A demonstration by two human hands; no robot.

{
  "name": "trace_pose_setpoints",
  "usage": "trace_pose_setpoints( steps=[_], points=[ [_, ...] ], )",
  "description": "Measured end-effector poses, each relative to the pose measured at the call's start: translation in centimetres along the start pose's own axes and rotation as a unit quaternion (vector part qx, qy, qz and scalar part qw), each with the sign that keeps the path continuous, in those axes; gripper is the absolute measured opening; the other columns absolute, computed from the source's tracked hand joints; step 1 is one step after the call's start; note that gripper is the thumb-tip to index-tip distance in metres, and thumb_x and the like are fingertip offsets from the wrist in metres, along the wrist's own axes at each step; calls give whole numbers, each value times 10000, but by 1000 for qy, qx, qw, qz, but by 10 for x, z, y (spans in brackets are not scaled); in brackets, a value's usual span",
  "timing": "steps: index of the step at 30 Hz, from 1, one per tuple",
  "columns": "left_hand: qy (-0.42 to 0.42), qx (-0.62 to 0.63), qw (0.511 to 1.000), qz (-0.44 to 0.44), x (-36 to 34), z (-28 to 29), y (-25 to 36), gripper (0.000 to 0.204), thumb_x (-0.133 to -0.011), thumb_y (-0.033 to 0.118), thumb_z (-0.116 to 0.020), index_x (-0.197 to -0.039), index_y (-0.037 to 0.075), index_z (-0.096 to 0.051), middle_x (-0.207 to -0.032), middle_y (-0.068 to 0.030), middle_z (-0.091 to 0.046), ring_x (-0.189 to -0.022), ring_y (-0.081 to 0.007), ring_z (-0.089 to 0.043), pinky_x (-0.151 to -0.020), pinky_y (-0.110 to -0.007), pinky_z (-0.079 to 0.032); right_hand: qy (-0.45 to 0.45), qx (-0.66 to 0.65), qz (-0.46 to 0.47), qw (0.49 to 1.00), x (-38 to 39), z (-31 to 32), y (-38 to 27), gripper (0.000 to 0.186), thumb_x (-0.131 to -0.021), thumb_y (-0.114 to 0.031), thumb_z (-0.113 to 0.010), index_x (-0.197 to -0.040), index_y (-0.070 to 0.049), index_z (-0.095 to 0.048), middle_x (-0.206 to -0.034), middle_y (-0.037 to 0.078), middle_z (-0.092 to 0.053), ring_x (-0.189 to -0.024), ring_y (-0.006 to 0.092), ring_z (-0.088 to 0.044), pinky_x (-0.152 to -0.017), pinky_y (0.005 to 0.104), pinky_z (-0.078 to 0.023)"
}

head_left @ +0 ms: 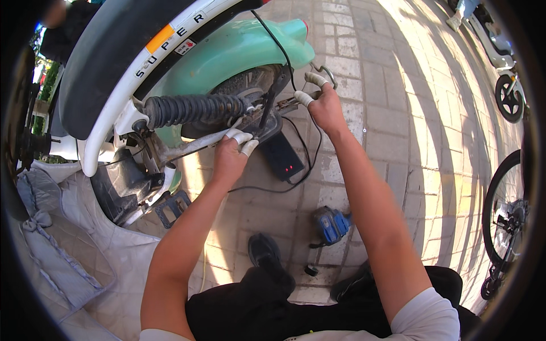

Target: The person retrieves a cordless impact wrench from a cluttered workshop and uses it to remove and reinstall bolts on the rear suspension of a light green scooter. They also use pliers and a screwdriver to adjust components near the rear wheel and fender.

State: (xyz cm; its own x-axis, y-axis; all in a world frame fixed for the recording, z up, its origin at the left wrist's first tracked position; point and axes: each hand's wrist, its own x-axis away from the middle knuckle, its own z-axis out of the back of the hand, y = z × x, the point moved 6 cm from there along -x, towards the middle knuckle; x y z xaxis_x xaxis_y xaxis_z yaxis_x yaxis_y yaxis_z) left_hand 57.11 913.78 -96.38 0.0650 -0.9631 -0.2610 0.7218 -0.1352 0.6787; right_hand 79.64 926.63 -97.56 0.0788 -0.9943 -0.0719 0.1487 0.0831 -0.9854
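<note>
In front of me is a mint-green and white scooter with a black seat [108, 74]. My left hand [230, 156], with white coverings on its fingertips, is closed at the edge of the grey metal arm [196, 141] beside the rear wheel [250, 85]. What its fingers pinch is hidden. Farther right, my right hand [327, 108], also with covered fingertips, is closed near the wheel's axle end. A black cable [275, 40] runs down to its fingers, and a curved metal rod [330, 74] shows just beyond them. I cannot make out what that hand grips.
Below the wheel, a black box with red lights [281, 158] lies on the paving, with a cable looping around it. A blue power tool [331, 225] and a small black ring [311, 270] are near my feet. A quilted cover [68, 250] spreads at left; a bicycle [506, 216] stands at right.
</note>
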Motion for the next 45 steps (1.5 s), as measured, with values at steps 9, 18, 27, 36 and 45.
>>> trace_pose_setpoints(
  steps=[9, 18, 27, 36, 45],
  points=[
    [-15, 15, 1000, 22, 11, -2, 0, 167, -795, 122, -778, -898, 23, -691, -904, -114, -638, -795, -292, -620, -695, -368, -501, -117, -23, -88, 989, -16, 50, 10, 234, -912, -183, -705, -1064, -9, -669, -840, 26, -657, -619, 88, -517, -580, 265, -450],
    [-15, 17, 999, 48, 8, -1, -3, 170, -801, 117, -770, -924, 24, -700, -902, -99, -634, -806, -262, -608, -706, -346, -488, 87, 274, 55, 956, -81, 92, -9, 217, -897, -188, -657, -1071, -74, -720, -1002, 226, -695, -914, 380, -669, -809, 424, -523],
    [-2, -92, 995, 22, -7, 7, -5, 196, -800, 174, -766, -937, 44, -716, -968, -134, -667, -907, -331, -626, -792, -395, -501, 152, 25, -16, 988, 14, 38, 1, 262, -929, -172, -667, -1093, 31, -685, -873, 95, -701, -770, 112, -614, -699, 272, -491],
    [47, -56, 995, 65, -17, -12, -8, 198, -801, 168, -783, -944, 39, -735, -937, -151, -688, -847, -313, -655, -765, -379, -511, -205, -153, -210, 944, 40, -66, 1, 331, -845, -148, -776, -1073, 31, -617, -823, 29, -654, -672, 86, -543, -575, 249, -450],
    [61, -185, 974, 114, -22, -13, -9, 233, -827, 354, -729, -971, 172, -752, -927, -102, -699, -839, -333, -671, -715, -437, -532, -97, 2, -77, 992, 26, -79, 11, 275, -770, -185, -813, -872, 30, -675, -783, 117, -694, -708, 200, -648, -675, 340, -516]
  ],
)
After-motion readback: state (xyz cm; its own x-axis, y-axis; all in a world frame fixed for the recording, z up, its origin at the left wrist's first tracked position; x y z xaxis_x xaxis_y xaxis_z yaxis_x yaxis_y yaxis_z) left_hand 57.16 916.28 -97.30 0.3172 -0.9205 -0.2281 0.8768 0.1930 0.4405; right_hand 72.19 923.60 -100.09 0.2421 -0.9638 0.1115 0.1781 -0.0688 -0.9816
